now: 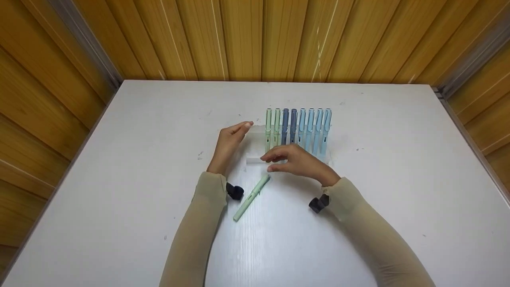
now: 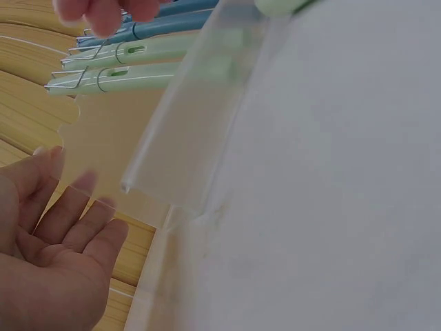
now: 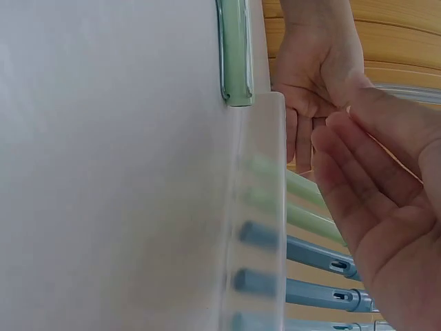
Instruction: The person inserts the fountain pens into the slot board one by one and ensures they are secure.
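Observation:
A clear plastic pen stand (image 1: 255,160) holds a row of upright pens: two light green pens (image 1: 269,123), two dark blue pens (image 1: 285,119) and several light blue pens (image 1: 310,123) at the right. My left hand (image 1: 229,145) pinches the upper left edge of the stand's clear back plate (image 2: 103,145), some fingertips showing through it. My right hand (image 1: 295,161) hovers in front of the stand, fingers bent loosely with a gap to the thumb and nothing between them. Below it, a loose light green pen (image 1: 252,198) lies slantwise on the table, between the wrists.
The white table (image 1: 139,127) carries the stand near its middle. Wood-look panels (image 1: 243,40) rise behind it and at both sides. Each wrist wears a small black camera, one at the left cuff (image 1: 235,191) and one at the right cuff (image 1: 318,203).

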Available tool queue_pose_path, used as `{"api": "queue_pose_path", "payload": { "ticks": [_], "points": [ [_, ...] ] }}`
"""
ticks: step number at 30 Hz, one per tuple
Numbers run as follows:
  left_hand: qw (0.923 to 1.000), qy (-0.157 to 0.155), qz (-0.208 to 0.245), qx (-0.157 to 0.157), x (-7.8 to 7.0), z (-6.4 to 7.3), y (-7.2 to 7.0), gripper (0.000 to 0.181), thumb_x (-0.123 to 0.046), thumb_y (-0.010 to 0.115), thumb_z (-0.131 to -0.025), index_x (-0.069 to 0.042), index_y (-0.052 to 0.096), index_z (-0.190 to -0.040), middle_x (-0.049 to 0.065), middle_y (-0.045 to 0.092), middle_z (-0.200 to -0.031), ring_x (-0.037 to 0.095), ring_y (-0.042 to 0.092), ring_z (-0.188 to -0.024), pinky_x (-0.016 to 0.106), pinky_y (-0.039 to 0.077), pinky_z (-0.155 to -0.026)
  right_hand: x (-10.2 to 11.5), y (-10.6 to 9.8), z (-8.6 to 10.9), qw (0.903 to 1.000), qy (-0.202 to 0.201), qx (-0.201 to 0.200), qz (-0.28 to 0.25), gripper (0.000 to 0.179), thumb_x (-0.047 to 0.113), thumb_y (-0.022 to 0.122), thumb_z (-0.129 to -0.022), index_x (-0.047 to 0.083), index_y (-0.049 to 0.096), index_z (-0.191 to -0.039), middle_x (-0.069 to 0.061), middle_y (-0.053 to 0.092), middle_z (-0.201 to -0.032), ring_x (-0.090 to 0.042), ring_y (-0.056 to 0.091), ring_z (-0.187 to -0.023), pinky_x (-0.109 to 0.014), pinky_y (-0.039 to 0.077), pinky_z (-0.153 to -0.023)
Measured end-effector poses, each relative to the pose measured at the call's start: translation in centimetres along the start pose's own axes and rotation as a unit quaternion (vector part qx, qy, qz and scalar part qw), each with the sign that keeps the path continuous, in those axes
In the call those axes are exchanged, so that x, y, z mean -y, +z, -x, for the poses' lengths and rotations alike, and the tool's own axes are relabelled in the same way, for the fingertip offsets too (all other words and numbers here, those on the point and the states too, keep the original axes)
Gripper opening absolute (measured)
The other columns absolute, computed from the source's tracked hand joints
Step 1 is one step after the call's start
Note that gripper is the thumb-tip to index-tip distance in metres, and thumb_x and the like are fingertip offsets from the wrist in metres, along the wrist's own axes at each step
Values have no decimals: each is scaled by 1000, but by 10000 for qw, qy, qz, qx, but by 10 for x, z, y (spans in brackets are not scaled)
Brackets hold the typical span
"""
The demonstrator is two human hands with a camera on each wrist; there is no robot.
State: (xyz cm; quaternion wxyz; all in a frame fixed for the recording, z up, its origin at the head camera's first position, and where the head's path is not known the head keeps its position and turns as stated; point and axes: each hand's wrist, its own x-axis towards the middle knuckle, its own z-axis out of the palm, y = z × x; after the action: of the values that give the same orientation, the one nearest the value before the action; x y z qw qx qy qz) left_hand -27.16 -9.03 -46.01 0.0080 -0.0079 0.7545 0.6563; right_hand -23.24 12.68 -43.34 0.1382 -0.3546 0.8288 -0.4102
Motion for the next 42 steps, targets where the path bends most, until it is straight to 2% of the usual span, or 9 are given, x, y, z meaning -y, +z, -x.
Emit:
{"api": "queue_pose_path", "payload": {
  "ticks": [3,7,11,16,22,28,36,42],
  "points": [
    [10000,48,31,2,0,0,0,36,-40,62,-93,-15,70,-118,0,64,-128,15,54,-127,37,42,-108,-3,1,1,9995,165,268,-91,34,15,73,-85,7,69,-118,-11,69,-116,-24,66,-108,-38,54,-94],
    [9999,89,66,0,1,0,0,35,-40,62,-93,-16,71,-117,-1,65,-127,13,54,-126,37,43,-108,-8,2,1,9983,178,516,-190,33,15,73,-86,6,69,-118,-12,68,-118,-26,66,-108,-37,53,-95],
    [10000,91,16,4,0,0,-1,34,-40,62,-93,-17,71,-117,-1,64,-128,14,54,-126,37,42,-108,-12,4,2,9973,81,713,-166,34,11,72,-86,3,68,-118,-12,68,-119,-25,67,-106,-34,54,-93],
    [10000,55,38,19,0,0,-1,35,-40,61,-93,-17,70,-118,-1,64,-129,13,53,-127,36,41,-109,-12,6,1,9959,-128,893,106,35,7,73,-84,2,67,-119,-13,69,-116,-24,68,-101,-31,56,-88],
    [9997,8,228,76,0,1,-1,35,-39,61,-94,-16,69,-120,-1,63,-130,14,51,-129,36,42,-109,-11,8,-2,9947,-93,969,343,34,8,74,-84,4,68,-117,-10,71,-111,-21,68,-97,-32,56,-87],
    [9999,-3,128,42,1,0,0,35,-39,61,-94,-17,69,-119,-1,63,-130,14,51,-129,37,42,-109,-11,10,-2,9928,13,1053,569,34,9,74,-83,8,69,-116,-5,71,-109,-17,66,-97,-28,54,-87],
    [10000,62,18,36,1,-1,0,35,-39,61,-94,-16,70,-119,0,63,-130,15,52,-128,39,41,-109,-13,13,-2,9920,-50,1064,677,33,9,76,-81,8,70,-114,-5,69,-106,-16,64,-95,-26,54,-85],
    [10000,41,69,43,1,0,0,35,-40,61,-94,-18,69,-119,-1,63,-130,14,53,-127,38,42,-109,-11,15,-2,9903,-127,1068,884,25,8,75,-82,7,73,-107,-5,67,-101,-15,62,-90,-24,54,-81]
  ]
}}
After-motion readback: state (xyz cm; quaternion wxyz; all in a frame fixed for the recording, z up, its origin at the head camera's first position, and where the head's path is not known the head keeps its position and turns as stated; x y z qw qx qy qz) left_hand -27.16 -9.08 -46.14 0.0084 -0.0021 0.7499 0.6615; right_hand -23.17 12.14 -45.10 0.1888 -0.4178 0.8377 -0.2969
